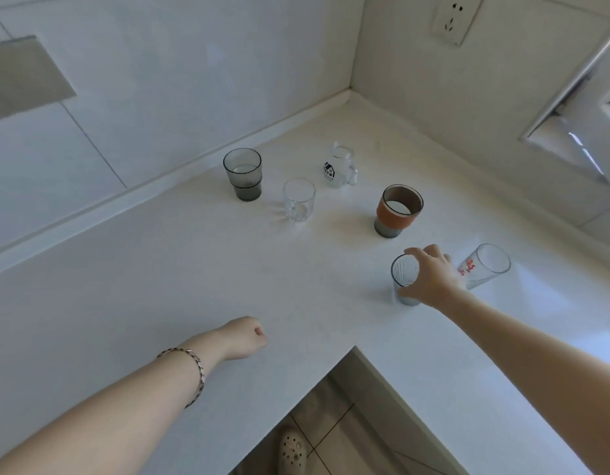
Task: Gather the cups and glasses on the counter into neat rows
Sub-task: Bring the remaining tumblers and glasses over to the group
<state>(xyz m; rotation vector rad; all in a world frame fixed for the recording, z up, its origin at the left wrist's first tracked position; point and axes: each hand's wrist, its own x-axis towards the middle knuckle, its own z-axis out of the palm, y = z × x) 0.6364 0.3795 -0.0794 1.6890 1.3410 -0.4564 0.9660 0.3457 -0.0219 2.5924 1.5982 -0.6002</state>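
Several cups stand scattered on the white corner counter. My right hand grips a ribbed clear glass at the right, fingers over its rim and thumb low on its side. Just right of it stands a clear glass with red lettering. Farther back are a glass with an orange sleeve, a clear mug, a smoky grey tumbler and a small clear mug with a black logo. My left hand rests on the counter near the front, fingers curled, holding nothing.
Tiled walls meet in the corner behind the cups, with a raised backsplash lip along them. A wall socket sits high on the right wall. The counter's front edge forms an inner corner above the floor, where a foot in a clog shows.
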